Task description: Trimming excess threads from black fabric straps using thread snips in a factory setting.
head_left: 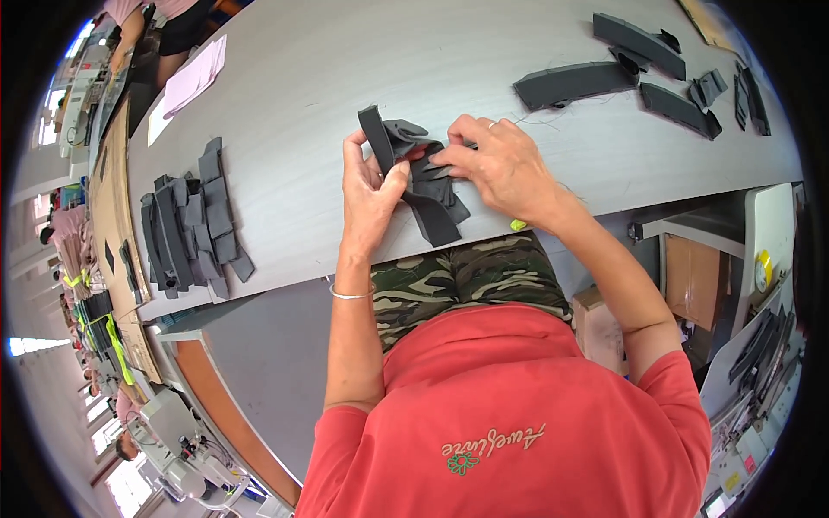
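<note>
Over the near edge of the grey table (311,78), both my hands are on a dark grey folded fabric piece (427,207) with a long stiff strip along one side. My left hand (370,190) grips the strip, thumb in front and fingers behind. Thumb and fingertips of my right hand (501,164) pinch the loose folds on the other side. Creased cloth bunches between the two hands, and one end of the strip hangs toward my lap. Some of my fingertips are hidden by the fabric.
A stack of similar dark fabric strips (194,220) lies on the left. Several more pieces, among them a flat strip (574,85), lie at the far right. Pink and white papers (194,78) rest at the far left, near another person (177,34). Loose threads are scattered about.
</note>
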The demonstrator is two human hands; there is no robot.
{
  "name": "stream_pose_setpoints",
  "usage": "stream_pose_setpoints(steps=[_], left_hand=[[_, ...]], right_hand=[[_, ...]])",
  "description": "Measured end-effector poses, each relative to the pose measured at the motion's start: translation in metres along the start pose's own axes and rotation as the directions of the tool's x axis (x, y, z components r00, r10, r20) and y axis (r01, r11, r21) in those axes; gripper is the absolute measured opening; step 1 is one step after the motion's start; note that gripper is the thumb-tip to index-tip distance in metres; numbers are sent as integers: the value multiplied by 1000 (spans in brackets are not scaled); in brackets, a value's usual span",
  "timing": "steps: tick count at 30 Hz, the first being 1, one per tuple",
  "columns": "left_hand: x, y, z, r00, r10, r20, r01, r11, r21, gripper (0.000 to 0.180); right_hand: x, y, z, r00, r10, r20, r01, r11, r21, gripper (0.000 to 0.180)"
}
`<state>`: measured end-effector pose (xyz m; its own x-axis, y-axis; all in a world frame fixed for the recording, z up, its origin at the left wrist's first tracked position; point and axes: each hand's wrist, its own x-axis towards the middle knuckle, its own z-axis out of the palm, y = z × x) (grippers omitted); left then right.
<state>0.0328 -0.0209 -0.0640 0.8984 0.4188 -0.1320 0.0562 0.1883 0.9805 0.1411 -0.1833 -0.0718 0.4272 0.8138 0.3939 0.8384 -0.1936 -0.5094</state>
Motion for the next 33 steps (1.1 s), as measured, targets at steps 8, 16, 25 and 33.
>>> stream_pose_setpoints(steps=[8, 16, 25, 33], left_hand=[[-2, -1, -3, 1000, -12, -7, 12, 999, 36, 47], [-2, -2, -2, 1000, 12, -10, -11, 1000, 17, 48], [-3, 0, 0, 999, 4, -35, -4, 1000, -6, 51], [-4, -5, -3, 999, 8, -32, -8, 1000, 1, 52]], right_hand=[[3, 0, 11, 997, -81, 2, 81, 994, -76, 13], [0, -9, 9, 999, -38, 19, 40, 995, -90, 12], [3, -15, 15, 996, -84, -25, 77, 976, -205, 21], [0, -15, 20, 989, -126, -71, 108, 968, -225, 14]])
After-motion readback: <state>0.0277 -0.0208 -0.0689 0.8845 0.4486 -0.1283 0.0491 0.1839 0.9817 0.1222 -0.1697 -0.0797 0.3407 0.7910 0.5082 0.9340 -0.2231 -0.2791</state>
